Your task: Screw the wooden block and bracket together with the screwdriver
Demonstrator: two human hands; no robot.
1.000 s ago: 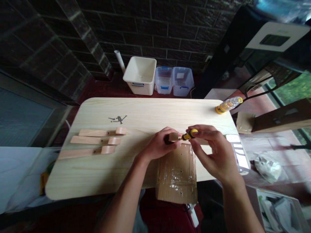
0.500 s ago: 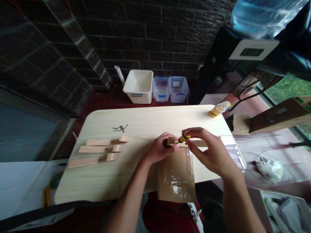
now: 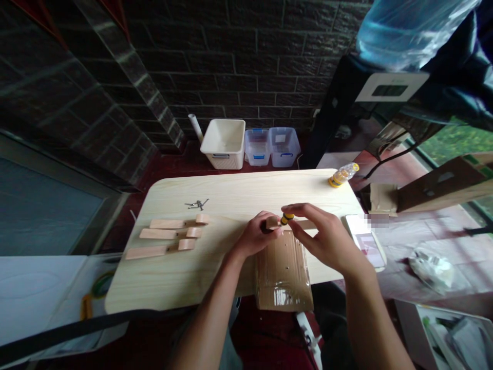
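My left hand (image 3: 254, 235) is closed around the block end of a wooden piece (image 3: 271, 222), just above a taped cardboard sheet (image 3: 285, 277). In my right hand (image 3: 325, 239) is a short yellow-and-black screwdriver (image 3: 287, 219), pinched by thumb and fingers. Its tip meets the wooden piece beside the block; the exact contact is too small to see. The piece's flat strip extends rightward, partly behind my right hand. Three similar wooden pieces (image 3: 157, 234) lie to the left, each a flat strip with a curved block at one end. Behind them sits a small pile of screws (image 3: 197, 204).
On the pale table (image 3: 246, 187), a clear bottle with yellow ends (image 3: 344, 175) lies at the back right corner. A white flat object (image 3: 364, 241) rests at the right edge. Beyond the table stand a cream bin (image 3: 227, 159) and two clear boxes (image 3: 269, 154).
The camera view has shifted slightly, so the table appears moved. My right fingers have turned a little about the screwdriver, whose handle now stands more upright. My left hand keeps its hold.
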